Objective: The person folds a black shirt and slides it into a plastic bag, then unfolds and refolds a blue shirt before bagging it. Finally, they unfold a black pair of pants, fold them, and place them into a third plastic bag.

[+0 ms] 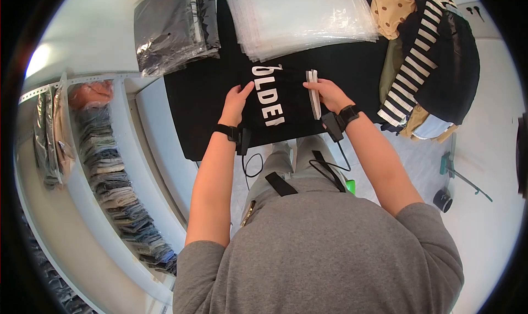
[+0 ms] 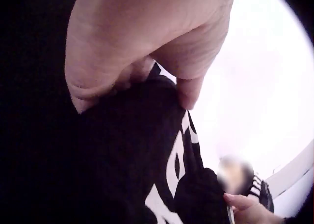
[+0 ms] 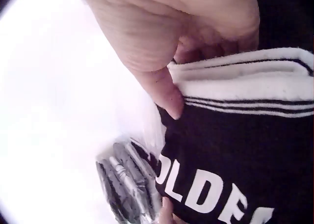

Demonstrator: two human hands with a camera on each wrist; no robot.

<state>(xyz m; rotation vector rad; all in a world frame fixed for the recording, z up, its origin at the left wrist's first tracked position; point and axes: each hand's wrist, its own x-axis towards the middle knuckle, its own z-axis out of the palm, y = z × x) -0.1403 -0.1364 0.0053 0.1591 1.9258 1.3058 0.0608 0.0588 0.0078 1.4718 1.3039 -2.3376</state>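
Observation:
A folded black garment [image 1: 294,102] with large white lettering and a white striped band [image 1: 314,94] lies in front of me on the black-covered table. My left hand [image 1: 235,105] pinches its left side beside the letters. In the left wrist view, the thumb is over the cloth and the other fingers are partly hidden behind the fold. At the opposite end, my right hand [image 1: 331,97] grips the banded edge, thumb on top. The right wrist view shows folded white layers [image 3: 240,77] against that hand, with its fingers curled behind them.
A stack of clear plastic bags [image 1: 302,17] lies at the table's back. Bagged dark garments [image 1: 173,31] sit back left. Loose clothes, including a striped piece [image 1: 412,61], pile up at the right. Shelves at left hold a row of folded, bagged clothing [image 1: 107,171].

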